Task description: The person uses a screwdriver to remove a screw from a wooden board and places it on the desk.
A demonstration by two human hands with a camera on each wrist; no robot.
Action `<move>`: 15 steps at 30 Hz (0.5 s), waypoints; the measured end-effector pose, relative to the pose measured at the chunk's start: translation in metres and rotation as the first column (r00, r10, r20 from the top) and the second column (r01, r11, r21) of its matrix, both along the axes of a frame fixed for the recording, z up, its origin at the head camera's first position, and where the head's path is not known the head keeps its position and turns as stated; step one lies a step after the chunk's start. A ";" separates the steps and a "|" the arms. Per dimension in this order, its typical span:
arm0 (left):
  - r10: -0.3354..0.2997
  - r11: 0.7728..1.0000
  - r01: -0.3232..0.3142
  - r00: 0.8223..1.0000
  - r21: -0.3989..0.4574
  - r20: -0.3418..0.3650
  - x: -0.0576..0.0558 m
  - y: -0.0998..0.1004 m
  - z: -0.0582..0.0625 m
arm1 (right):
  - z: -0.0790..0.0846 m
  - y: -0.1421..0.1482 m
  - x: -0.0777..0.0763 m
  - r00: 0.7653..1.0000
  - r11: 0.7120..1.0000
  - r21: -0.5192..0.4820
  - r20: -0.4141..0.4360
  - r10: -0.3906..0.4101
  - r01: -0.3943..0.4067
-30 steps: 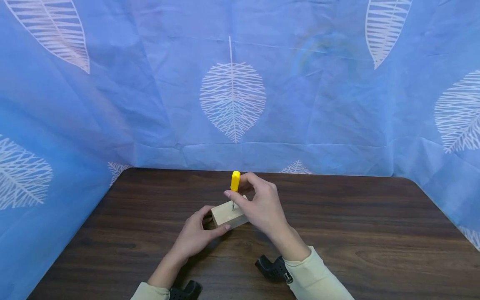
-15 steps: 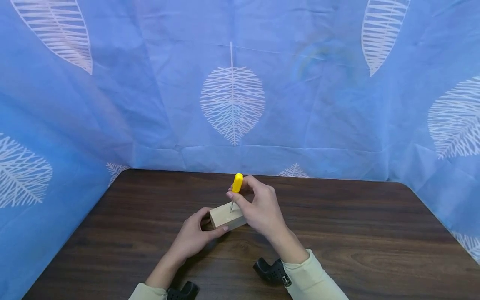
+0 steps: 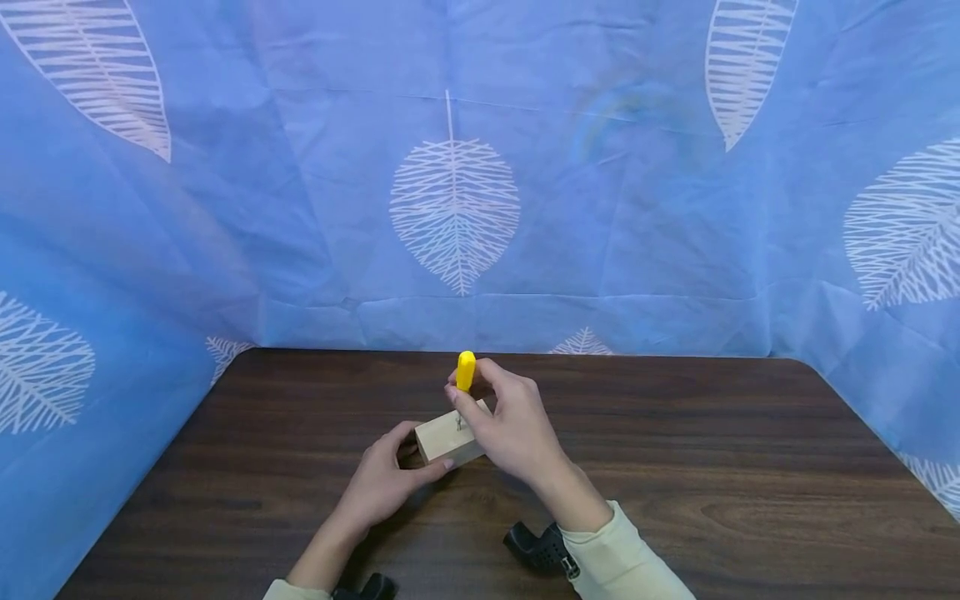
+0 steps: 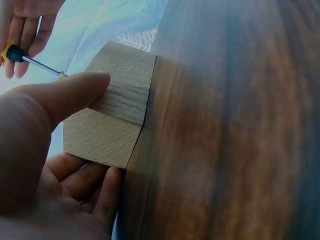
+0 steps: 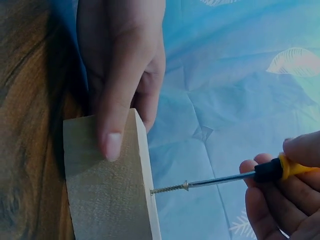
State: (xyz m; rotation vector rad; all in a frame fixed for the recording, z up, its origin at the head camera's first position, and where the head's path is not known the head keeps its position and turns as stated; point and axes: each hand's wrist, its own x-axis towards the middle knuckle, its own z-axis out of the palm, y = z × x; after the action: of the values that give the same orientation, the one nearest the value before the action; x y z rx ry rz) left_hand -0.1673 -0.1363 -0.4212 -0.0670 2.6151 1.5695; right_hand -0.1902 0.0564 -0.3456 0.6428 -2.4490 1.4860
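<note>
A pale wooden block [image 3: 441,438] lies on the dark table. My left hand [image 3: 381,477] grips its left end, thumb along the near side and fingers behind. Out of the block's top face stands a screw [image 5: 170,189], its tip in the wood and most of its thread showing. The tip of a screwdriver [image 5: 220,179] meets the screw head. My right hand [image 3: 516,423] pinches the screwdriver's yellow and black handle between thumb and fingers, above the block. In the left wrist view, my left thumb covers part of the block [image 4: 122,75].
The dark wood-grain table [image 3: 712,442] stretches out on both sides of the hands. Behind it hangs a blue cloth [image 3: 600,208] with white leaf prints. A black wrist device [image 3: 536,547] sits by the right sleeve.
The screwdriver handle leaned to the right half a second ago and now stands more upright. My right fingers have shifted slightly on it. My left hand keeps its grip on the block.
</note>
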 end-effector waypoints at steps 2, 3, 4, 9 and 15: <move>-0.004 1.000 0.004 1.000 0.002 -0.006 0.000 0.000 0.000 | 0.000 -0.001 0.000 1.000 1.000 0.002 -0.003 0.007 -0.007; -0.006 1.000 0.006 1.000 0.006 -0.009 0.000 0.000 0.000 | -0.001 -0.001 0.000 1.000 1.000 0.004 -0.005 0.007 -0.007; -0.009 1.000 0.009 1.000 0.005 -0.013 0.000 0.000 0.000 | -0.001 -0.001 0.000 1.000 1.000 0.006 -0.008 0.009 -0.009; -0.013 1.000 0.013 1.000 0.008 -0.026 0.002 -0.001 0.000 | -0.001 -0.001 0.000 1.000 1.000 0.000 0.001 0.029 -0.029; -0.008 1.000 0.008 0.999 0.013 -0.031 0.003 -0.001 0.000 | -0.002 -0.002 -0.002 0.999 0.999 -0.027 0.015 0.042 -0.042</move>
State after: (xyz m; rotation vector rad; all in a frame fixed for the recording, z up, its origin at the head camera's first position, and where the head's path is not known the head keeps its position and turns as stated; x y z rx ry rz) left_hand -0.1638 -0.1377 -0.4215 -0.0309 2.6245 1.5982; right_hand -0.1917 0.0546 -0.3472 0.6843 -2.4372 1.5425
